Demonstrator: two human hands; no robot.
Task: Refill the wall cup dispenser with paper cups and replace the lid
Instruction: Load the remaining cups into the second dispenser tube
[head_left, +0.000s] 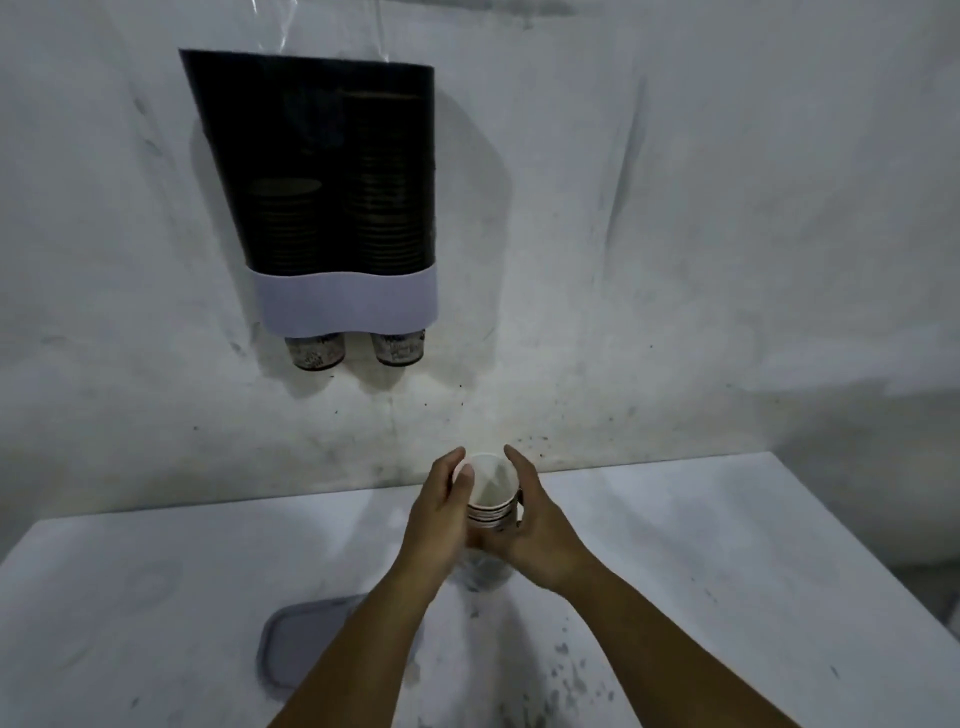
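A dark see-through cup dispenser (332, 171) with a pale band at its base hangs on the wall at the upper left. Two tubes inside hold cups, the left stack lower than the right, and a cup bottom (315, 351) pokes out under each tube. Above the white table, both hands hold a short stack of paper cups (491, 499), open end up. My left hand (441, 512) grips the stack's left side and my right hand (535, 525) wraps its right side. The grey dispenser lid (304, 644) lies flat on the table under my left forearm.
The white table (727, 545) runs from the wall toward me, its right edge dropping off at the far right. Dark specks mark the table near my right forearm and the wall above the cups. Clear plastic film (332, 31) hangs above the dispenser.
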